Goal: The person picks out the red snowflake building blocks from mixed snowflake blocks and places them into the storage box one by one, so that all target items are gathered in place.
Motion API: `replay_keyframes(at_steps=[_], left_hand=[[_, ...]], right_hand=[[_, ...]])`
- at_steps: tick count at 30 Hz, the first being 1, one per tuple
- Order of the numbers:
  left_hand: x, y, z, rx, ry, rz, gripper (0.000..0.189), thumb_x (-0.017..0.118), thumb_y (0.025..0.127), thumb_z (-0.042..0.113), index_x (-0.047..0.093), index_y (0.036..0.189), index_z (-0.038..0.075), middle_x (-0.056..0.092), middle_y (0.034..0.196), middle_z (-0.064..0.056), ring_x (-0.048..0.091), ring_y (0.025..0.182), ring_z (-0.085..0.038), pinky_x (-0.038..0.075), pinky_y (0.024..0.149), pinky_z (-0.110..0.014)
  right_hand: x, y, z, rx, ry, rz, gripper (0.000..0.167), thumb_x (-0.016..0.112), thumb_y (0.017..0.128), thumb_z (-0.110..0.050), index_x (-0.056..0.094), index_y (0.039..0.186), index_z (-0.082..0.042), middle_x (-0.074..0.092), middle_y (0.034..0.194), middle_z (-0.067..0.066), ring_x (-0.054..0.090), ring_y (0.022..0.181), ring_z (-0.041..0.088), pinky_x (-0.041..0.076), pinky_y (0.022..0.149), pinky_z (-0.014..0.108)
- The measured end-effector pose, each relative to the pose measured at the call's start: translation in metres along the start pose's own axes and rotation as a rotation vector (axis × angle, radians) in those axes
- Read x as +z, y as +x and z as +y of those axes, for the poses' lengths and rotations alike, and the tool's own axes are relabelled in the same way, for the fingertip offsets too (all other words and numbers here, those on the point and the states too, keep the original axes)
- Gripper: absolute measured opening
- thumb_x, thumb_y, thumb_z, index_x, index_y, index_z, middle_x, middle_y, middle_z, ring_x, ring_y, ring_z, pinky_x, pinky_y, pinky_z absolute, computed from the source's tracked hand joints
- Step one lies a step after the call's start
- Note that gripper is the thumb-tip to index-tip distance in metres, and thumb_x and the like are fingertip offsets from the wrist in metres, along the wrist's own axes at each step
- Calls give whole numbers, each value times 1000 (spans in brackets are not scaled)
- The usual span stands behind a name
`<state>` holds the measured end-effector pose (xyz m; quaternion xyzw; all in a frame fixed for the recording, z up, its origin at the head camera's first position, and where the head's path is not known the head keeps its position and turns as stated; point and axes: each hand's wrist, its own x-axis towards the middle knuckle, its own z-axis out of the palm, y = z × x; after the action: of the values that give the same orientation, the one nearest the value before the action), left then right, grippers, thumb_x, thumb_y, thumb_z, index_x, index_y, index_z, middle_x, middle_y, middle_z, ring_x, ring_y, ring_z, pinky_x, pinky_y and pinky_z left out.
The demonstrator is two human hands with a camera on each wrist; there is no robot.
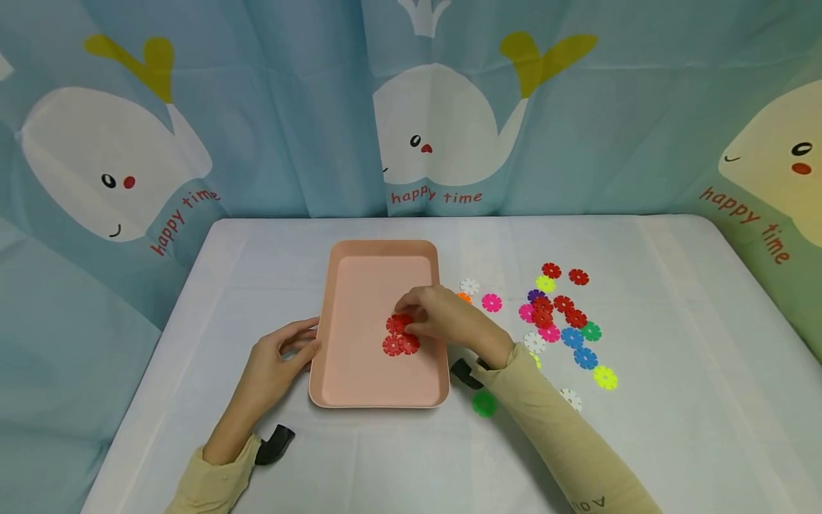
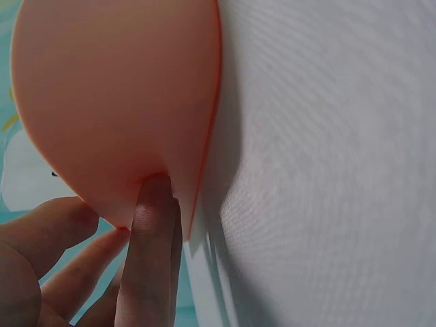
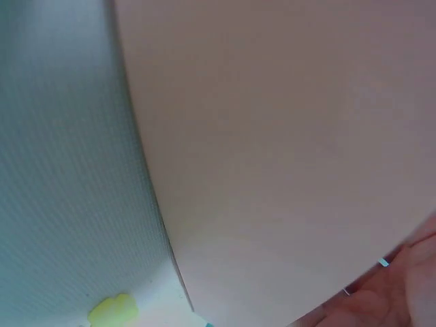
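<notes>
"Where's my tray (image 1: 349,360) lying?"

"Near your twelve o'clock; your left hand (image 1: 275,363) is resting loosely bent fingers against its nine-o'clock side. Your right hand (image 1: 444,314) is curling over red discs (image 1: 392,346) inside, toward four; I can't tell whether it's pinching any."

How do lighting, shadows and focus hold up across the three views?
Head view: bright, fairly even, tray and red discs clear, a soft shadow beside the right sleeve; left wrist view: dimmer, the tray's shadow falling on the table; right wrist view: hazy, low contrast, the yellow disc soft-edged.
</notes>
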<state>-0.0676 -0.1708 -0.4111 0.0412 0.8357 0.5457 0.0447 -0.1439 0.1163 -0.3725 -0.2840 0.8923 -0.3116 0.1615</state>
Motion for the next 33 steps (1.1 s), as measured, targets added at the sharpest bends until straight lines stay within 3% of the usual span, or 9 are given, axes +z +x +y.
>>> replay_keyframes(at_steps=[21,33], left_hand=[[0,0,0,0,-11,-2,40,67,96,11,60,134,2,70,116,-19,70,102,-25,61,73,-25],[0,-1,0,1,-12,-5,40,66,96,13,60,135,3,70,117,-19,69,104,-28,61,74,-26]], right_hand=[[-4,-14,-2,-76,44,19,29,75,87,-5,69,115,1,70,108,11,66,99,25,58,88,34],[-14,-28,-4,-82,10,39,32,75,88,-6,68,118,1,69,114,12,67,100,26,58,88,38]])
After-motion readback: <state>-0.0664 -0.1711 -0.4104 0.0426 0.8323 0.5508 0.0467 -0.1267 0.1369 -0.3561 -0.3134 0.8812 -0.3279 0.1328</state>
